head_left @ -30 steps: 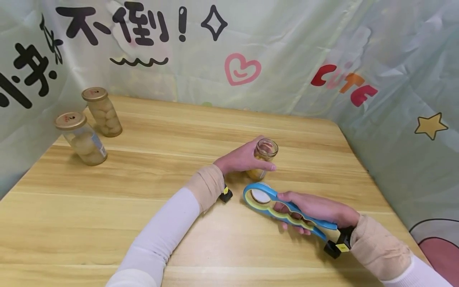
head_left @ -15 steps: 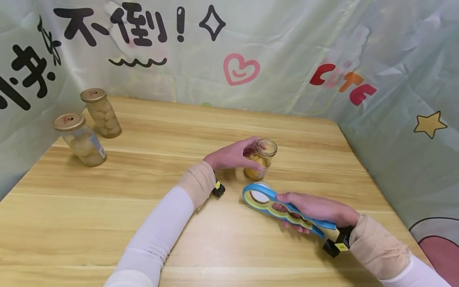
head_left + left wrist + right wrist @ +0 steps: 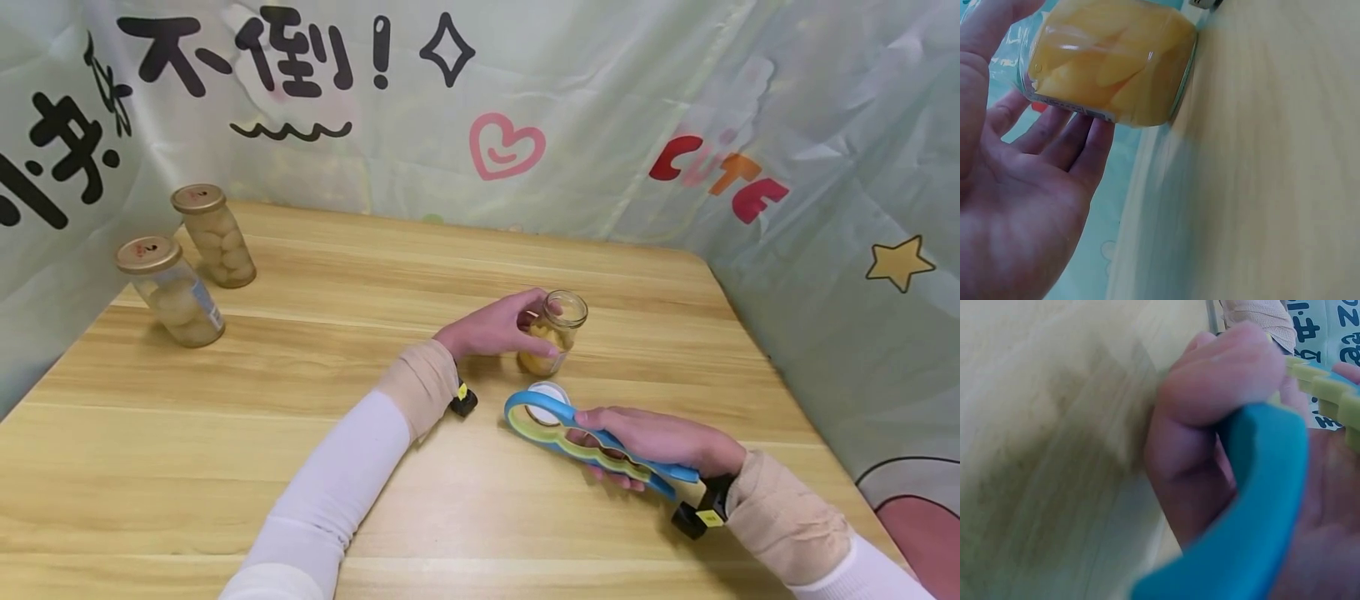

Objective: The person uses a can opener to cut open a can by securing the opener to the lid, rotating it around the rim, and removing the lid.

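An uncapped glass jar [image 3: 564, 332] of yellow fruit pieces stands on the table in the head view. My left hand [image 3: 498, 327] holds it from the left, thumb in front and fingers behind. In the left wrist view, fingers touch the side of the jar [image 3: 1110, 62], while the palm stays apart from it. My right hand [image 3: 652, 437] grips a blue and yellow-green jar opener [image 3: 525, 427] by its handles. Under the opener's loop lies a round lid [image 3: 552, 388], white side up, partly hidden. The right wrist view shows fingers curled round the blue handle [image 3: 1260, 487].
Two capped jars with pale round contents stand at the left: a nearer jar [image 3: 176, 304] and a farther jar [image 3: 219, 246]. A printed cloth [image 3: 600, 125] hangs behind and at both sides of the wooden table [image 3: 360, 275].
My left hand drew back slightly to the left, then came round the jar again. The jar sits a little farther right. The right hand and jar opener shifted slightly left.
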Demonstrator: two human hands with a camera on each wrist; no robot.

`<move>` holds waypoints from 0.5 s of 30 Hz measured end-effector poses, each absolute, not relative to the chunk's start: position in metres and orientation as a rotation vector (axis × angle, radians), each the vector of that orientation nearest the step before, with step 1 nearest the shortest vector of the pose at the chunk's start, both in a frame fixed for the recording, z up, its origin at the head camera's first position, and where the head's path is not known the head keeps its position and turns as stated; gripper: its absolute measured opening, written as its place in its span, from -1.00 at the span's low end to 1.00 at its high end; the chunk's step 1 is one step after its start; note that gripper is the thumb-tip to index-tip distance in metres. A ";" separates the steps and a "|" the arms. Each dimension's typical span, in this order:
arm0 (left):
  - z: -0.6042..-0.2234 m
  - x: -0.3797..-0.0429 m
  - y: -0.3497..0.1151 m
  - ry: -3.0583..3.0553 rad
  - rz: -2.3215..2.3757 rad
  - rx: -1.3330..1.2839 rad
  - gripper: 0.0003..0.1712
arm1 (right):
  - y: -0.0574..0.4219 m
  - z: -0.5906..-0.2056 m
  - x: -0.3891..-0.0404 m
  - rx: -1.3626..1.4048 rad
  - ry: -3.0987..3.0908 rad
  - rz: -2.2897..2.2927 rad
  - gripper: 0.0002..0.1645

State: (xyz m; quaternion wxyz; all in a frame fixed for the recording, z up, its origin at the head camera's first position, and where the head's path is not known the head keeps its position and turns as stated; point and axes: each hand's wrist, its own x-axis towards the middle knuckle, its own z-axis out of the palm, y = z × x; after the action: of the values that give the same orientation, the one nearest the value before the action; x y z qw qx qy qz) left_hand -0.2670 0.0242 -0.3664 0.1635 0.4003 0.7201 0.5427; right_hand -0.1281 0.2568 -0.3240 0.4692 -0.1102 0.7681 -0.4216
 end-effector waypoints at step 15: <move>-0.365 -0.265 0.029 2.098 1.526 1.112 -0.25 | 0.254 -0.326 -0.128 -0.256 1.907 -1.049 -0.24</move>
State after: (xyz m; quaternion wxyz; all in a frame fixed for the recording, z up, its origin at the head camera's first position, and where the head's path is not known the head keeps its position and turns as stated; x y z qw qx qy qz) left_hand -0.2647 0.0291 -0.3649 0.1589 0.3889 0.7338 0.5339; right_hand -0.1279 0.2540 -0.3262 0.4574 -0.1038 0.7739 -0.4256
